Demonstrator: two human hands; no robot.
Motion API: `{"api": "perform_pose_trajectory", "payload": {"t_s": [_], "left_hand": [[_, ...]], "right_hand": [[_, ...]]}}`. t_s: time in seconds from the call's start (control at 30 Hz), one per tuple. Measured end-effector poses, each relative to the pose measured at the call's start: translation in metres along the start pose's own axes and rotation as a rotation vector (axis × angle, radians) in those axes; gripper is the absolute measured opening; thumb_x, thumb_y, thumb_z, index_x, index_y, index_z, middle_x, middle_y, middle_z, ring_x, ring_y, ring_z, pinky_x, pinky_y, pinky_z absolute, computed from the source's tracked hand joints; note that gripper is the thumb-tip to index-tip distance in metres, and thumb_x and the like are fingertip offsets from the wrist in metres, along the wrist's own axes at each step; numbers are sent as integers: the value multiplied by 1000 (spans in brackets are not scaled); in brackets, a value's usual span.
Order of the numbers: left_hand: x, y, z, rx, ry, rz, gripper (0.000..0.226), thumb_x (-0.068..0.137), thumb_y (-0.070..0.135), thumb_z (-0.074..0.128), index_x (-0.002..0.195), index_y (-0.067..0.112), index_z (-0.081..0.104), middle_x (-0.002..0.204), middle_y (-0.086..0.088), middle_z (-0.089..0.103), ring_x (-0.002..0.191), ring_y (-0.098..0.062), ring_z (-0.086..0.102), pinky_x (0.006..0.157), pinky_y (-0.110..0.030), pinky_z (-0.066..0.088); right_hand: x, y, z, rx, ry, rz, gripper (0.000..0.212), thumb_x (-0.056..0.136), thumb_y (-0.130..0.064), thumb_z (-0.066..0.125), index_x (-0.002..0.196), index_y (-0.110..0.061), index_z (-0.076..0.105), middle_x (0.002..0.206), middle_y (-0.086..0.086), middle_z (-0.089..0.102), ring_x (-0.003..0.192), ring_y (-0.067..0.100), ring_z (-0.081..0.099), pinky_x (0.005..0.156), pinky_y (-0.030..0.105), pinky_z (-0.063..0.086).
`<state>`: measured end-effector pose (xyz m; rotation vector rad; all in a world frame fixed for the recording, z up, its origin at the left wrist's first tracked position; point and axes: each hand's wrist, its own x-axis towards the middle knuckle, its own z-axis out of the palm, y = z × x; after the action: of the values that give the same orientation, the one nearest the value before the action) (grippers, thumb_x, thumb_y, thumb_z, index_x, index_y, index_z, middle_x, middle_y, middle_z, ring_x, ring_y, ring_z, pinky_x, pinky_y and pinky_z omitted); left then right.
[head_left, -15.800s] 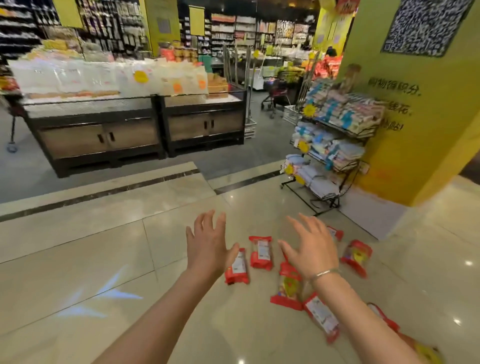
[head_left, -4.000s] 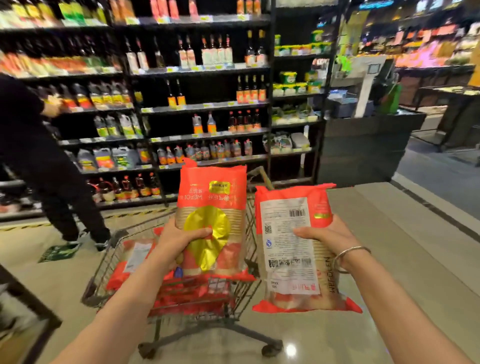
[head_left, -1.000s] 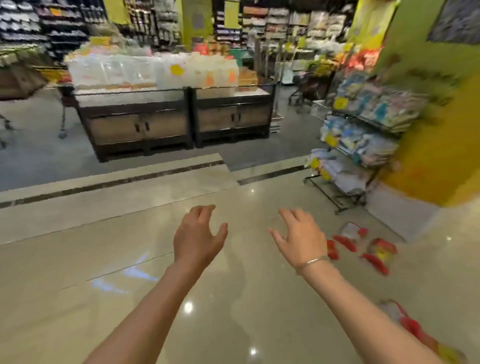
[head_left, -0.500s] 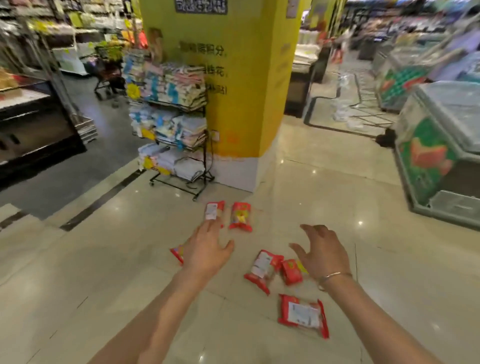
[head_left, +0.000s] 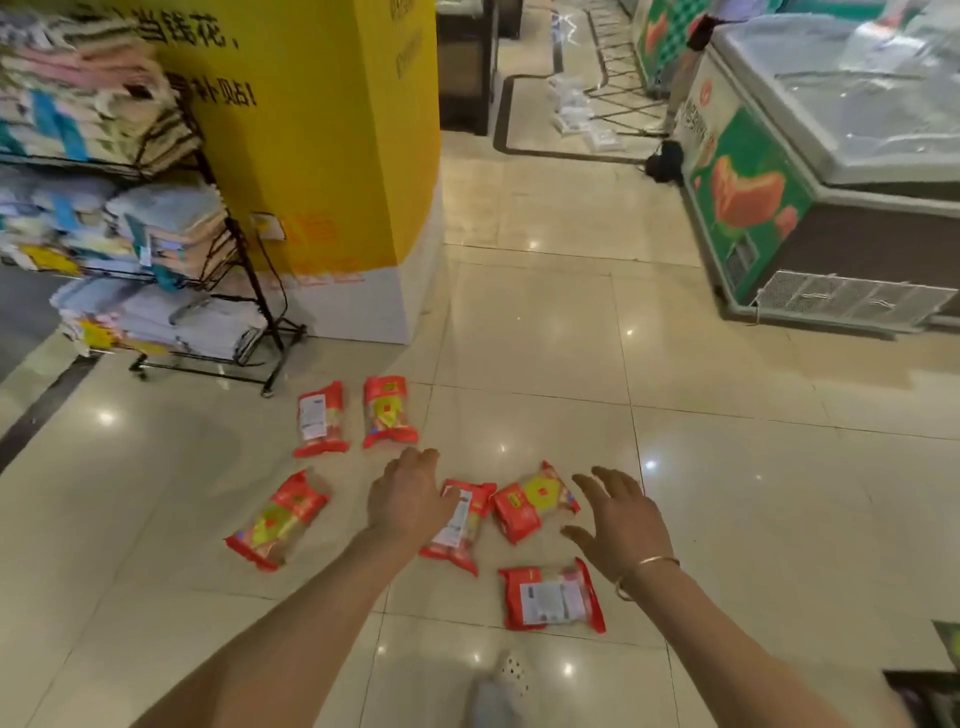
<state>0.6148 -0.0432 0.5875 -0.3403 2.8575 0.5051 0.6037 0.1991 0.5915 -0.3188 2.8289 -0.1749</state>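
Several red food packets lie flat on the shiny tiled floor. Two lie side by side farthest away, one label-up and one face-up. Another packet lies to the left. My left hand hovers with loosely curled fingers above a label-up packet, hiding part of it. My right hand, a bangle on its wrist, is spread open and holds nothing, between a face-up packet and a label-up packet.
A yellow pillar rises behind the packets. A black wire rack of folded towels stands at the left. A chest freezer fills the right side. A person's leg shows far back. My shoe is at the bottom.
The view has swung right and closer to the packets since half a second ago. Both hands have lowered over them; earlier I held two packets above a shopping cart, now neither hand holds anything.
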Motion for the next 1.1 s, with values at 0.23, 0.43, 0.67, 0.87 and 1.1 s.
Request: {"api": "perform_pose_trajectory", "payload": {"t_s": [0.23,0.43,0.67,0.87,1.1], "left_hand": [[95,9,50,30,-140,-63,51,92,43,52,135,17,45,135,-5,49,124,-24,48,95,-36,45],[189,12,124,65,-232,-5,57,90,42,56,139,17,43,137,-5,49,123,-25,49,97,-37,42],[312,11,315,171,-319,178,59,89,44,57,138,16,42,140,-8,45,128,-29,43,102,-42,40],[401,-15,539,190,-406,277,70,88,46,59,144,12,33,149,-15,35,138,-32,31,111,-49,30],[484,-48,708,161,-377,225,84,84,54,61,145,7,27,146,-20,36,136,-37,33,107,-59,32]], "right_hand": [[98,41,43,-27,-201,12,76,86,-49,62,150,-29,26,160,1,21,148,24,16,117,40,23],[177,77,118,-33,-314,28,80,83,-43,67,150,-30,25,159,0,22,149,24,14,117,43,20],[252,135,308,-58,-488,77,90,80,-31,74,151,-31,18,162,-5,12,150,21,2,119,48,5],[308,182,517,-78,-583,71,99,75,-33,78,152,-29,15,162,-1,11,151,23,-1,118,55,2],[360,213,674,-146,-775,-53,112,60,-37,88,150,-28,22,155,7,27,145,30,20,116,55,15]]}}
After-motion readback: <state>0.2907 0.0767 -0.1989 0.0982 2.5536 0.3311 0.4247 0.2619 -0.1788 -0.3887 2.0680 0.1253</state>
